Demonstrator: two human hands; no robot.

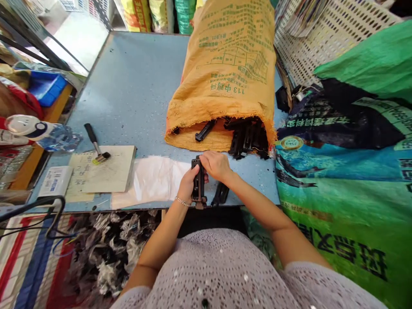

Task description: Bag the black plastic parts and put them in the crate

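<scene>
My left hand (189,182) is closed around a black plastic part (197,184), long and slotted, held upright over the table's front edge. At its top end my right hand (215,165) is closed, fingers bent against the part; whatever its fingertips pinch is hidden. Just right of the held part, another black part (220,193) lies on the table edge below my right wrist. Beyond my hands, an orange woven sack (225,86) lies with its mouth toward me. Several similar black parts (247,137) spill from its right side, and a single black piece (205,131) rests inside its mouth.
Clear plastic bags (154,178) lie left of my hands. Beside them a hammer (95,141) rests on a paper pad (111,171). A water bottle (61,136) stands at the far left. A green and blue sack (341,184) crowds the right edge, before a white perforated crate (322,51).
</scene>
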